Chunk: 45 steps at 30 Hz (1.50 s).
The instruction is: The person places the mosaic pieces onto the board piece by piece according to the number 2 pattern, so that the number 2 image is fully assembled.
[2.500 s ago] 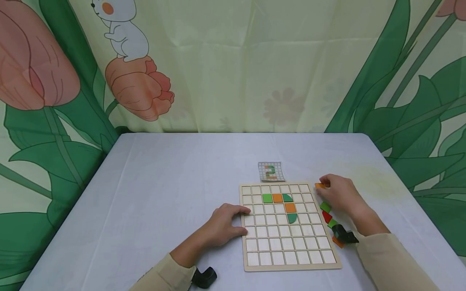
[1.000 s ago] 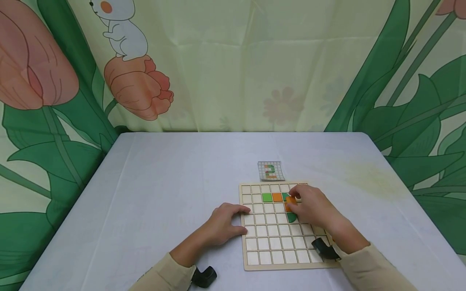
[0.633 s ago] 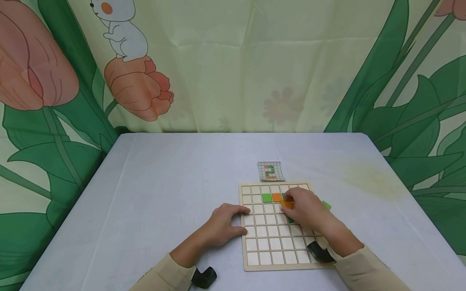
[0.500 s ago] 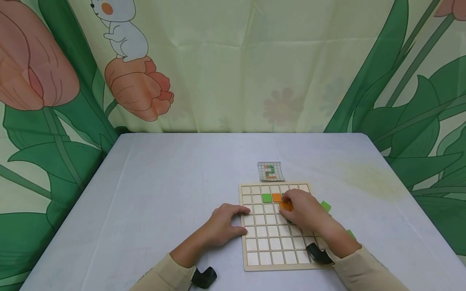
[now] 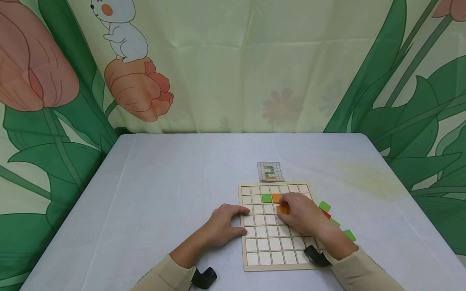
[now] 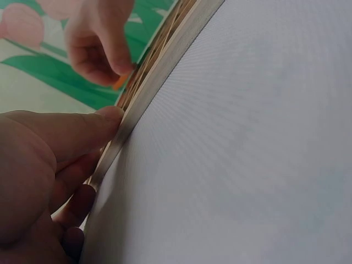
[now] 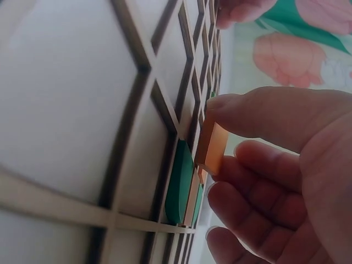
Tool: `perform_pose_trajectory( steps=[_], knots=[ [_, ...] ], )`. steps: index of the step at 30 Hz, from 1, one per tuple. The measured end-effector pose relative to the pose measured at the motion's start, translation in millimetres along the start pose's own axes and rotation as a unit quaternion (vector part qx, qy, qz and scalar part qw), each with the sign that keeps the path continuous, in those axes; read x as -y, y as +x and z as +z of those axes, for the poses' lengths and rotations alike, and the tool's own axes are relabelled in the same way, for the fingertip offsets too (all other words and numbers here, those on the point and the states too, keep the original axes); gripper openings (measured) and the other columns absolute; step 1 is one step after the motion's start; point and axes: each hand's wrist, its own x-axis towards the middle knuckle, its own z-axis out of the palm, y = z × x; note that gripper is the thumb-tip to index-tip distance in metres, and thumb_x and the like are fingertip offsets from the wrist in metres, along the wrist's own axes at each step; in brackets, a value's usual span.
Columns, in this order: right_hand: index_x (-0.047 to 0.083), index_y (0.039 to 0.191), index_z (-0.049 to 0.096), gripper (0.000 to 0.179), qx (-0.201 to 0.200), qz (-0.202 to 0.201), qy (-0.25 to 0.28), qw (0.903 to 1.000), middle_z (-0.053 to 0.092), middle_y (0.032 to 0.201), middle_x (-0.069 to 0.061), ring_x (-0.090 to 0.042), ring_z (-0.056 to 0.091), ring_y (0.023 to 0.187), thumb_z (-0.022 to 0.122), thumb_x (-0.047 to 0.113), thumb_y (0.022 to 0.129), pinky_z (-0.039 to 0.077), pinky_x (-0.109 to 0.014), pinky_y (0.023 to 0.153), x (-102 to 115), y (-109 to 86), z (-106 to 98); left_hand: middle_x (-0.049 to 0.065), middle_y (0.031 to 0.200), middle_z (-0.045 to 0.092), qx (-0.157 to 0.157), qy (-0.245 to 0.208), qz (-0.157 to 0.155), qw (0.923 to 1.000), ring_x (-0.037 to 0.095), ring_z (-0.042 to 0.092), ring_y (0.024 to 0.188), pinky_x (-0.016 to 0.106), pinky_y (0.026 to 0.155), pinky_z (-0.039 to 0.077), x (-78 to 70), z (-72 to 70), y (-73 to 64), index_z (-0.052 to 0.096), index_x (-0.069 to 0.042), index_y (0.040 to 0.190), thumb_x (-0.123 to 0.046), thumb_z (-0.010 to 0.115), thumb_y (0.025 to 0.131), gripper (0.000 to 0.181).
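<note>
A wooden grid board [image 5: 280, 267] lies on the table. My left hand [image 5: 220, 227] rests at its left edge, index finger and thumb spread apart along the rim. Over the board, my right hand [image 5: 306, 214] pinches an orange square tile [image 5: 283, 209] between thumb and fingers; in the right wrist view this orange tile [image 7: 212, 144] is tilted above the grid. A light green tile [image 5: 267, 198] and an orange tile [image 5: 276, 198] sit in the second row. A rounded dark green tile [image 7: 177, 184] sits in a cell nearby; the right hand hides it in the head view.
A small picture card [image 5: 270, 172] with a coloured grid pattern lies beyond the board. To the right of the board are a green tile [image 5: 325, 206], a red tile [image 5: 325, 214] and more green tiles, partly behind the right forearm. A printed curtain [image 5: 225, 68] hangs behind the table.
My right hand has picked up the orange tile from the right of the board and carried it left over the grid, then slightly towards me. The left hand stays put.
</note>
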Motion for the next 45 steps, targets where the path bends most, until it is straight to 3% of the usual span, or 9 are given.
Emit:
perform_pose_trajectory(
  steps=[24, 45],
  knots=[
    [0.009, 0.097, 0.07, 0.018, 0.037, 0.036, -0.007, 0.9986, 0.066, 0.092, 0.002, -0.02, 0.06, 0.09, 0.077, 0.022, 0.086, 0.05, -0.043, 0.085, 8, -5.0, 1, -0.001, 0.131, 0.06, 0.001, 0.001, -0.006, 1.0, 0.024, 0.047, 0.129, 0.05, 0.106, 0.036, -1.8, -0.2, 1.2, 0.065, -0.015, 0.132, -0.02, 0.08, 0.085, 0.049],
    [0.008, 0.095, 0.072, 0.019, 0.037, 0.022, -0.013, 0.999, 0.067, 0.089, 0.003, -0.022, 0.062, 0.091, 0.079, 0.023, 0.086, 0.05, -0.045, 0.086, 9, -10.4, 0, -0.001, 0.132, 0.06, -0.002, 0.003, 0.0, 1.0, 0.024, 0.047, 0.129, 0.049, 0.106, 0.036, -0.2, 0.4, 1.2, 0.065, -0.015, 0.132, -0.021, 0.08, 0.086, 0.049]
  ],
)
